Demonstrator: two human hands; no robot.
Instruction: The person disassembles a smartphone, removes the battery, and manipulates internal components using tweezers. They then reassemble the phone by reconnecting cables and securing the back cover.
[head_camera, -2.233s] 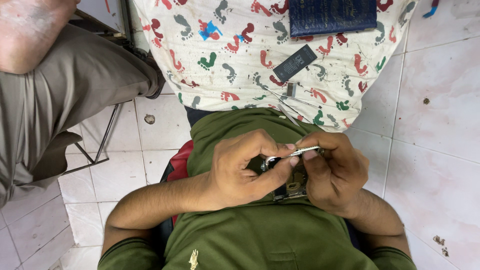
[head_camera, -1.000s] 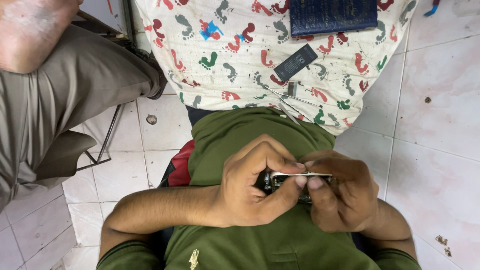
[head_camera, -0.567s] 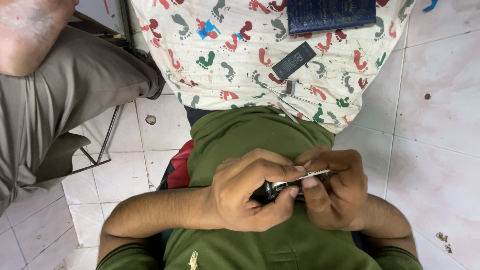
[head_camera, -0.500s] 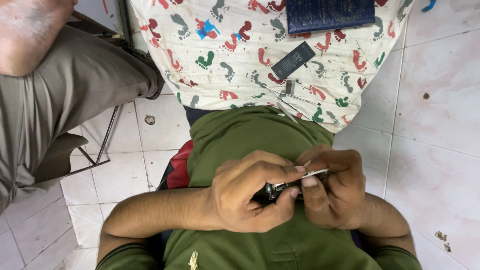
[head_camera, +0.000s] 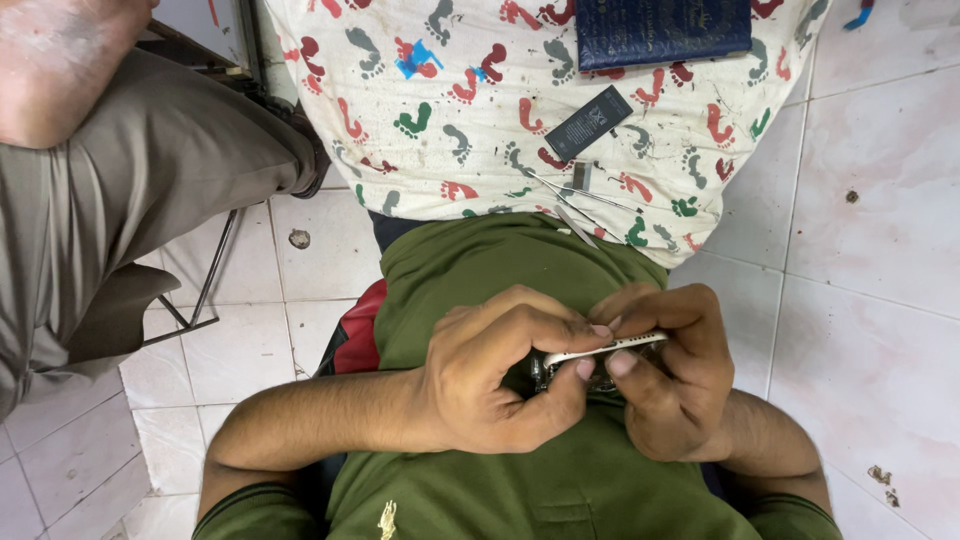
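Both hands meet over my lap above green trousers. My left hand (head_camera: 505, 375) and my right hand (head_camera: 675, 375) grip a thin silver phone body (head_camera: 605, 348) held edge-on between the fingertips. A darker part of it shows below, between the thumbs, mostly hidden. On the footprint-patterned cloth (head_camera: 420, 60) ahead lie a small black battery (head_camera: 588, 122), metal tweezers (head_camera: 575, 200) and a dark blue flat case (head_camera: 662, 30).
Another person sits at the left: a grey trouser leg (head_camera: 130, 190) and a bare foot (head_camera: 60, 60). A metal stool frame (head_camera: 200, 300) stands under that leg. White floor tiles (head_camera: 880, 250) lie to the right and lower left.
The silver phone body has turned a little between my fingers, and my hands have shifted slightly lower over my lap. Both hands keep their grip.
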